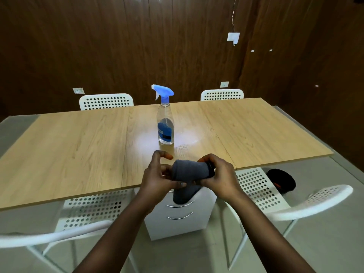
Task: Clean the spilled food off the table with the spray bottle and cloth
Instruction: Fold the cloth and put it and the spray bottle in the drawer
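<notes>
Cloth (190,170) grey, bunched, gripped by left hand (157,174) and right hand (218,172), spray bottle (165,123) upright.

We're in what looks like a meeting room or office break room. Dark wood-grain panelling (118,46) covers the walls all round, dotted with white wall sockets (78,90) and a small white box (233,37) with a thin cable running up from it. A long light-wood table (69,144), made of joined panels, fills the middle. White perforated chairs (106,101) sit along both sides, office style. Under the table stands a white drawer cabinet (183,217) with curved metal handles. The floor (315,243) is plain grey, with a black round bin-like object (281,180) beside a chair.
</notes>
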